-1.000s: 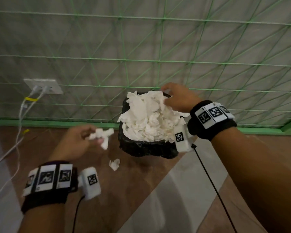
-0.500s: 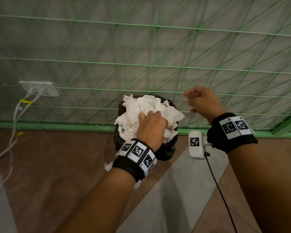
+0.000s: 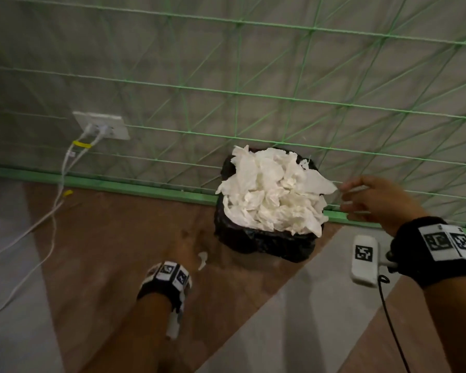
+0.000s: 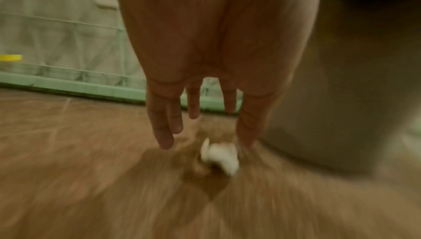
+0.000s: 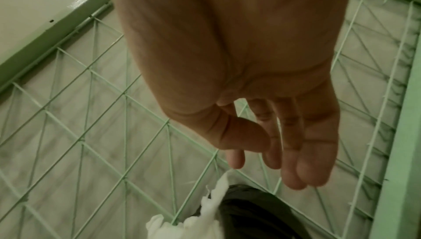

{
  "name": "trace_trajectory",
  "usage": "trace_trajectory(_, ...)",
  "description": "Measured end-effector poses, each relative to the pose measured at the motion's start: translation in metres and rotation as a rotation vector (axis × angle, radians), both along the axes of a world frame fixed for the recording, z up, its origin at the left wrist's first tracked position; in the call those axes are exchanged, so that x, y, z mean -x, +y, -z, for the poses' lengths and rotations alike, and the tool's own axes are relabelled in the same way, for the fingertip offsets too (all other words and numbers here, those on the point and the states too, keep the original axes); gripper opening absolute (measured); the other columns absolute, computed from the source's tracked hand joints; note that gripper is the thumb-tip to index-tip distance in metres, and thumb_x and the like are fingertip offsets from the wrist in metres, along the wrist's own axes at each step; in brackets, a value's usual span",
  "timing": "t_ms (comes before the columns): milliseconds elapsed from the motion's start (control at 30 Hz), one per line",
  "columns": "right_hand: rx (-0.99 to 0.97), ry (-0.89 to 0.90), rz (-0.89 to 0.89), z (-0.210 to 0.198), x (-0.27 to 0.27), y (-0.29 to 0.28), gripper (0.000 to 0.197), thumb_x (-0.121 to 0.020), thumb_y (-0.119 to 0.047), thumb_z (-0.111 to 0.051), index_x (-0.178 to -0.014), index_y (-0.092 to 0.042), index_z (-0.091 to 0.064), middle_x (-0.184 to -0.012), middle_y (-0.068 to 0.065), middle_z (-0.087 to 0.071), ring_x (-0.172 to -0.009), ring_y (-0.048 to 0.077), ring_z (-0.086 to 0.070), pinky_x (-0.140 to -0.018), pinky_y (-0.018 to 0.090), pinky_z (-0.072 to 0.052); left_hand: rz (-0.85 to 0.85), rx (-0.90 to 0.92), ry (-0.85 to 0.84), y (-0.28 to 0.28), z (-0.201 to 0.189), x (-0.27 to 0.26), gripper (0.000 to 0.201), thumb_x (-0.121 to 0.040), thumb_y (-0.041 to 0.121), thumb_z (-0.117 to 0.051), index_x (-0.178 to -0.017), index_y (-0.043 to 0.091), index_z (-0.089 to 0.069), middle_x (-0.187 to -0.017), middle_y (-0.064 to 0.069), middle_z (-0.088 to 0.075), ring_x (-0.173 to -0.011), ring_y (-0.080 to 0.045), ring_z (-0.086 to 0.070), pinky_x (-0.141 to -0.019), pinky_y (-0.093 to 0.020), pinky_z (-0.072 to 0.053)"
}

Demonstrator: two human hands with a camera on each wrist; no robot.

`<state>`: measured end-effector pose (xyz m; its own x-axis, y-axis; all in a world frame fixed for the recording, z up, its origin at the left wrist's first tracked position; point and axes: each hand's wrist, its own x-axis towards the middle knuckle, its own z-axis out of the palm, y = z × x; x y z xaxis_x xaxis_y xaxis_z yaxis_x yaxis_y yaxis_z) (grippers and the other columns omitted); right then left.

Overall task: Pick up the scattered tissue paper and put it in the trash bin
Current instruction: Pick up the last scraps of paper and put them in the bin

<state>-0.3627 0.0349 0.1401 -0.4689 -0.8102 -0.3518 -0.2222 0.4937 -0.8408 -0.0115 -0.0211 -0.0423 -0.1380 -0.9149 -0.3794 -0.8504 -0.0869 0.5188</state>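
Note:
A black-lined trash bin (image 3: pixel 264 242) stands against the netted wall, heaped with white crumpled tissue (image 3: pixel 275 195). One small tissue scrap (image 3: pixel 202 260) lies on the wooden floor just left of the bin's foot. My left hand (image 3: pixel 187 246) is low over the floor beside that scrap and blurred. In the left wrist view its fingers (image 4: pixel 163 134) point straight down, spread either side of the scrap (image 4: pixel 219 156), holding nothing. My right hand (image 3: pixel 361 197) hovers to the right of the heap, fingers relaxed and empty. The right wrist view shows it (image 5: pixel 271 169) above the bin's edge (image 5: pixel 257 212).
A green net (image 3: pixel 253 90) covers the grey wall behind the bin, with a green rail (image 3: pixel 119 184) along its foot. A white wall socket (image 3: pixel 102 127) at the left feeds white cables (image 3: pixel 51 211) that trail over the floor. Grey flooring (image 3: pixel 293 319) meets the wood.
My left hand let its tissue go on the heap, then dropped from the bin to the floor beside the scrap. The right hand drew back to the bin's right.

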Motion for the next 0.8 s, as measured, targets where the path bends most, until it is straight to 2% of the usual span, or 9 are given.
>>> trace_trajectory(100,-0.047,0.011,0.006,0.01,0.005,0.004,0.018,-0.089,0.0,-0.053,-0.082,-0.015,-0.059,-0.093,0.012,-0.062,-0.074,0.023,-0.062,-0.066,0.03,-0.05,0.085,-0.061,-0.089,0.023,0.079,-0.003,0.035,-0.088,0.034,-0.057,-0.121,0.024,-0.06,-0.128,-0.003,-0.057,-0.117,-0.027,-0.055,-0.105,-0.038,-0.042)
trace_trajectory(167,-0.055,0.036,0.003,0.015,0.009,0.006,0.019,-0.089,0.001,-0.053,-0.081,-0.015,-0.058,-0.095,0.014,-0.062,-0.073,0.023,-0.063,-0.068,0.031,-0.049,-0.057,-0.017,-0.006,0.033,0.095,0.003,0.024,-0.093,0.042,-0.052,-0.091,0.025,-0.068,-0.102,0.004,-0.065,-0.092,-0.014,-0.061,-0.096,-0.028,-0.046)
trace_trajectory(233,-0.085,0.063,-0.014,0.02,0.011,0.008,0.019,-0.088,0.003,-0.052,-0.082,-0.013,-0.058,-0.099,0.019,-0.064,-0.072,0.023,-0.063,-0.068,0.031,-0.049,-0.158,-0.032,0.093,0.04,0.09,0.005,0.023,-0.097,0.021,-0.048,-0.084,0.008,-0.063,-0.094,-0.003,-0.061,-0.079,-0.01,-0.051,-0.081,-0.024,-0.039)
trace_trajectory(333,-0.127,0.071,-0.108,0.021,0.011,0.01,0.015,-0.085,0.005,-0.056,-0.085,-0.009,-0.06,-0.11,0.031,-0.063,-0.07,0.025,-0.063,-0.066,0.031,-0.05,-0.3,0.054,0.146,0.034,0.062,0.001,0.01,-0.09,0.008,-0.056,-0.094,0.017,-0.057,-0.094,-0.007,-0.054,-0.081,-0.015,-0.044,-0.072,-0.023,-0.035)
trace_trajectory(433,-0.182,-0.078,-0.346,-0.002,0.007,0.013,0.04,-0.056,-0.022,-0.088,-0.087,-0.006,-0.067,-0.088,0.033,-0.065,-0.055,0.023,-0.062,-0.051,0.03,-0.051,-0.573,0.215,0.609,-0.002,0.006,-0.01,0.009,-0.081,0.012,-0.07,-0.079,0.006,-0.064,-0.072,-0.004,-0.062,-0.059,-0.006,-0.056,-0.059,-0.023,-0.044)
trace_trajectory(467,-0.225,-0.119,-0.451,-0.014,0.001,0.013,0.05,-0.049,-0.024,-0.09,-0.09,-0.005,-0.068,-0.082,0.029,-0.066,-0.054,0.024,-0.062,-0.048,0.029,-0.051,-0.53,0.254,0.706,-0.015,-0.021,-0.011,0.01,-0.077,0.007,-0.074,-0.077,0.004,-0.063,-0.07,-0.006,-0.063,-0.059,-0.008,-0.057,-0.06,-0.027,-0.046)
trace_trajectory(567,-0.273,-0.206,-0.633,-0.045,-0.03,0.012,0.031,-0.07,-0.001,-0.072,-0.099,0.006,-0.065,-0.088,0.026,-0.071,-0.064,0.027,-0.066,-0.054,0.026,-0.055,-0.265,0.332,0.841,-0.041,-0.109,-0.009,0.018,-0.069,0.002,-0.079,-0.073,0.014,-0.066,-0.075,-0.012,-0.065,-0.067,-0.017,-0.055,-0.066,-0.028,-0.045)
trace_trajectory(633,-0.236,-0.045,-0.693,-0.05,-0.049,0.008,0.017,-0.08,0.005,-0.066,-0.096,0.001,-0.069,-0.091,0.019,-0.074,-0.073,0.023,-0.068,-0.062,0.023,-0.055,-0.094,0.338,0.878,-0.047,-0.164,0.0,0.021,-0.066,0.006,-0.082,-0.071,0.02,-0.067,-0.073,-0.009,-0.063,-0.065,-0.013,-0.051,-0.063,-0.022,-0.042)
trace_trajectory(800,-0.181,0.454,-0.697,-0.029,-0.075,-0.007,0.016,-0.077,-0.01,-0.066,-0.089,-0.018,-0.072,-0.084,-0.003,-0.069,-0.075,0.01,-0.063,-0.067,0.02,-0.049,0.4,0.314,0.499,-0.029,-0.222,0.056,0.015,-0.067,0.015,-0.084,-0.079,0.014,-0.075,-0.071,0.0,-0.069,-0.063,-0.009,-0.06,-0.061,-0.021,-0.045)
